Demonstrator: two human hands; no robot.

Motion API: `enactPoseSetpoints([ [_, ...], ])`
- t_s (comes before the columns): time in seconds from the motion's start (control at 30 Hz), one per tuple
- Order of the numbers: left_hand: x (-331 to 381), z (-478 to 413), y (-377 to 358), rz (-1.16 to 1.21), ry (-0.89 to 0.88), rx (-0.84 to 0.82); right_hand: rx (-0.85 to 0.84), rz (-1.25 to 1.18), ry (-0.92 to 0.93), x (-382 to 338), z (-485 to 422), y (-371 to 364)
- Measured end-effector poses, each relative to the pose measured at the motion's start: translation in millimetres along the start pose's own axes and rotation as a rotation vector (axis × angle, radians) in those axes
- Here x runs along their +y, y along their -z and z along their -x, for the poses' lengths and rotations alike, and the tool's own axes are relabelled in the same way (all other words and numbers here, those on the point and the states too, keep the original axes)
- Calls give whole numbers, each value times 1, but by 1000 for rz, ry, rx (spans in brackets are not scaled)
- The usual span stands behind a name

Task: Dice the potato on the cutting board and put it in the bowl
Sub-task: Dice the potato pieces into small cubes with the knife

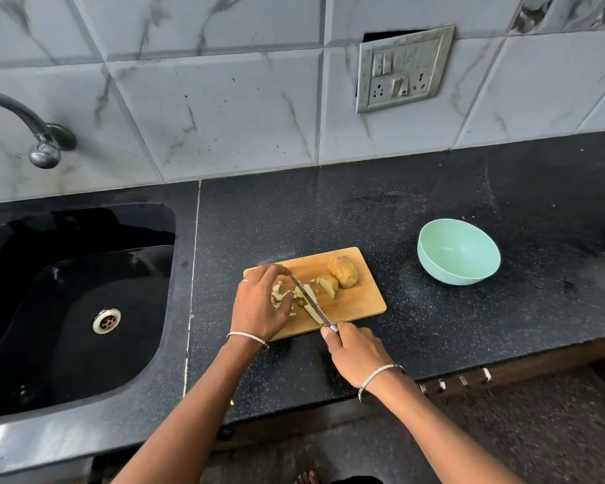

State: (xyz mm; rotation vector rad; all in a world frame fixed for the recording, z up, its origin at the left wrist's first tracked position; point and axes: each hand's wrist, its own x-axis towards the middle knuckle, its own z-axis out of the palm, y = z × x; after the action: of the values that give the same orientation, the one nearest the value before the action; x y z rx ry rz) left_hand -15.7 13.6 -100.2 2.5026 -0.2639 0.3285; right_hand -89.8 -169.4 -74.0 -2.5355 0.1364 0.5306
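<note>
On the left half of the cutting board (360, 302), the left grip (259, 302) curls over the potato strips (282, 291), bunching them for the knife (310, 300), whose handle the right grip (355, 351) clasps off the board's near edge. An uncut chunk (343, 272) waits near its far-right corner, and the empty bowl (458, 253) stands right of it.

Even, soft daylight; faint glare on the black sink (67, 309) rim; wide-angle lens bends the edges; sharp centre.
</note>
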Motion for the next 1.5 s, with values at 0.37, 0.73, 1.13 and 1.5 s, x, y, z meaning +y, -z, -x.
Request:
enactPoseSetpoints([
  [0.37,23,7,-10,-364,-235,-342,64,29,-90,17,-12,8],
  [0.73,8,9,-17,-254,-220,-307,62,36,-86,21,-13,-9],
  [1.13,-8,-10,-9,-102,-23,-126,42,-57,-54,11,-10,-25],
  [1.5,6,-15,0,394,392,-147,130,-248,37,4,-16,-8],
])
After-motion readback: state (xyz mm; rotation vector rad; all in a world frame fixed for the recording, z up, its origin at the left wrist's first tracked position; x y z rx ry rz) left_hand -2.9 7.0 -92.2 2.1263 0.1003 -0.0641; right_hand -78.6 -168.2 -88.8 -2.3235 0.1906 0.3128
